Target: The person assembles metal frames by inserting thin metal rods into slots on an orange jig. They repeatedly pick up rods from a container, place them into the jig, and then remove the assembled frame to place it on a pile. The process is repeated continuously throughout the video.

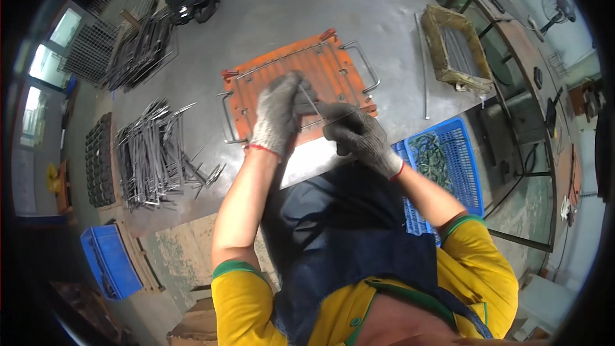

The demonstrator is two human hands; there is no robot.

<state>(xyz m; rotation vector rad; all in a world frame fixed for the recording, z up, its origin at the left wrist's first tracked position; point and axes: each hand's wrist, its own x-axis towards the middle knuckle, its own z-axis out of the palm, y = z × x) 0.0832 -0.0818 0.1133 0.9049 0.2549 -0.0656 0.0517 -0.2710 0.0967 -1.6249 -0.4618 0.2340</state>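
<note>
Fingers (301,86) of both gloved hands pinch thin wire rod (312,104) over orange jig (333,64).

A pile of bent wire pieces (154,154), blue basket (448,160) and blue bin (109,259) lie about.

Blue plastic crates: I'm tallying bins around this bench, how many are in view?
2. One blue basket of metal parts sits right of the person, beside the steel table; one blue crate is on the floor at lower left. Others may be hidden.
</note>
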